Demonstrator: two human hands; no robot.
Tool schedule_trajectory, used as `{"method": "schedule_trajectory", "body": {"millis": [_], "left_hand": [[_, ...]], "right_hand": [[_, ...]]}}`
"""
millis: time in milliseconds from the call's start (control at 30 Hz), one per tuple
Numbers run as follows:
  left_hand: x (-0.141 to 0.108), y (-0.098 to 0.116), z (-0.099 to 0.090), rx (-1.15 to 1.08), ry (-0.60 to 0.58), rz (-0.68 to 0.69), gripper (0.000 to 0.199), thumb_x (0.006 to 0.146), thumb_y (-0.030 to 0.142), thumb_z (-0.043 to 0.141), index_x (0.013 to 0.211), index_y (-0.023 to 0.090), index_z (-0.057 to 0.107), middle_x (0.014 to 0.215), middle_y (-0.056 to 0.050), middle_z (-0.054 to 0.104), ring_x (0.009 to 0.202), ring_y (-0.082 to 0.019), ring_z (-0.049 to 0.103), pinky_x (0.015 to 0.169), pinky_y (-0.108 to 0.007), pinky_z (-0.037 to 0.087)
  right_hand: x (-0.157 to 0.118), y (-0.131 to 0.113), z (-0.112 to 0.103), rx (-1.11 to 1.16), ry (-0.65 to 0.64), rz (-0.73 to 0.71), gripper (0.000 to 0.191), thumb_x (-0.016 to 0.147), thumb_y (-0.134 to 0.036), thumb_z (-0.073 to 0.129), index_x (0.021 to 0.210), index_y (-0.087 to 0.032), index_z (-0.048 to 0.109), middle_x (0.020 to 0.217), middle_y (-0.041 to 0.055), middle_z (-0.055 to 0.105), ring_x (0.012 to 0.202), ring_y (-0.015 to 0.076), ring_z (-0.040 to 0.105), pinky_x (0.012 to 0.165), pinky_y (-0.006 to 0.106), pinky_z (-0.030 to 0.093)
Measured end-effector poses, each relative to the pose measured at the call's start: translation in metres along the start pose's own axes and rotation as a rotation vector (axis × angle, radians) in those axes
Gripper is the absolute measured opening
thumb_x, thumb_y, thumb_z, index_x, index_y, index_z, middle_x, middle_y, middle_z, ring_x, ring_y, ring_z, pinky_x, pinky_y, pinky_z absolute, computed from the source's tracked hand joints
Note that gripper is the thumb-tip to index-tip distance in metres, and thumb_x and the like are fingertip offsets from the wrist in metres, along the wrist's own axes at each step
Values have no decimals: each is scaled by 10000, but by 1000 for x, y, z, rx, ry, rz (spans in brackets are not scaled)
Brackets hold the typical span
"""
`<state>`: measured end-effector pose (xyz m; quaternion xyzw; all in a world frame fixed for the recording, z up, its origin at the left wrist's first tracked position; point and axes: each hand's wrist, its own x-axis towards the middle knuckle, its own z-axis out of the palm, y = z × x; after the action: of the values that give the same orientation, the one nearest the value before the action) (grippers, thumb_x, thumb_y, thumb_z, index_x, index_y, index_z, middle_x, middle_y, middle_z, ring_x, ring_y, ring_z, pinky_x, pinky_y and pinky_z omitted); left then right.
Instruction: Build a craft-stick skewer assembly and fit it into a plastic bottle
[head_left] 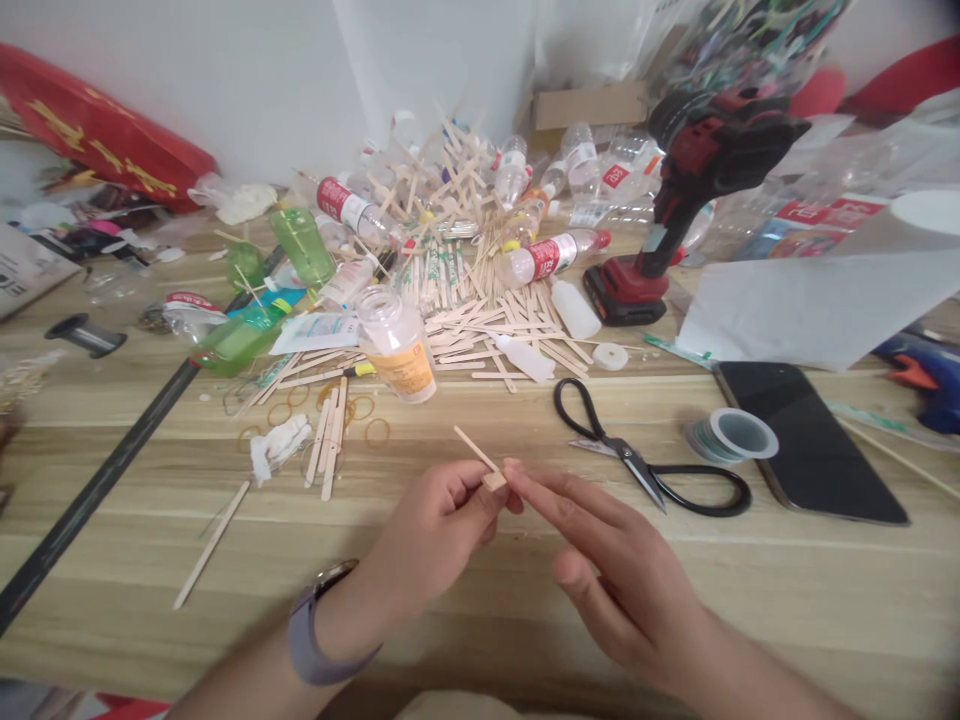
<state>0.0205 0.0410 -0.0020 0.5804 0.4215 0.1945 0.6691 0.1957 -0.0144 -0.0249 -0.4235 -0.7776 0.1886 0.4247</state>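
My left hand, with a watch on its wrist, pinches a small wooden block between thumb and fingers. A thin wooden stick rises from beside the block, slanting up to the left. My right hand lies alongside, its index fingertip touching the stick and block area while the thumb stands apart below. Whether the stick is joined to the block cannot be made out. Black-handled scissors lie on the table to the right of both hands.
On the wooden table lie loose sticks, a wire spool, a phone and a glue bottle. Behind are an orange-labelled jar, plastic bottles, a stick pile and an upright red-black drill.
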Motion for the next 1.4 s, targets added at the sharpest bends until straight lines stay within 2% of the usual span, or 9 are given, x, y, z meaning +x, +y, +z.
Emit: {"method": "schedule_trajectory", "body": {"millis": [233,433,667,833,1033,1133,1233,1333,1400], "left_hand": [[0,-1,3,95,42,-13,320,898,426,487,731,161,552,557,72,344,528,-96,296,498,-232,227],[1,-1,7,173,68,-10,365,914,451,443,761,153,588,567,66,365,543,-102,323,520,-225,265],[0,-3,6,164,71,-20,295,910,382,465,786,152,601,564,67,352,546,-99,318,515,-216,266],[1,-6,7,143,73,-24,317,911,407,461,805,146,606,556,64,381,534,-100,329,503,-224,260],[4,-8,11,44,67,-10,384,907,487,469,774,146,587,513,81,341,494,-88,295,478,-233,222],[5,-6,13,-92,46,-30,379,889,503,493,767,152,563,521,75,393,477,-78,305,468,-229,217],[5,-2,15,-310,-13,-80,323,845,462,563,855,140,586,592,51,478,470,-61,301,466,-219,217],[3,3,13,-462,-42,-98,325,795,391,639,967,116,617,699,23,526,494,-43,293,490,-203,229],[3,6,12,-497,-48,-104,317,781,360,661,973,110,628,725,15,532,501,-35,298,498,-198,232]], "right_hand": [[-1,-2,2,-56,0,-33,454,1011,-360,311,1410,-185,437,1142,125,701,1115,226,630,890,371,537],[-2,-3,3,-87,12,-50,463,1006,-344,321,1420,-165,423,1119,138,713,1103,241,643,869,377,554],[-3,-3,7,-109,31,-54,473,993,-383,363,1404,-158,426,1123,139,711,1098,238,644,871,366,553],[-3,-3,8,-115,51,-59,476,985,-401,379,1392,-161,438,1114,147,712,1069,243,659,848,366,562],[0,-4,6,-123,93,-41,465,968,-438,412,1332,-165,511,1050,145,727,958,232,699,786,331,576],[2,0,2,-68,119,30,375,978,-393,412,1238,-194,595,971,101,751,878,201,720,741,283,578],[4,8,-5,-51,202,223,323,982,-354,405,1099,-214,672,986,67,763,868,181,727,701,247,569],[6,18,-17,-112,330,437,271,952,-351,452,979,-233,694,927,36,772,850,188,719,720,266,549],[4,23,-24,-114,365,482,195,914,-313,495,920,-242,677,867,17,762,808,181,703,720,267,528]]}}
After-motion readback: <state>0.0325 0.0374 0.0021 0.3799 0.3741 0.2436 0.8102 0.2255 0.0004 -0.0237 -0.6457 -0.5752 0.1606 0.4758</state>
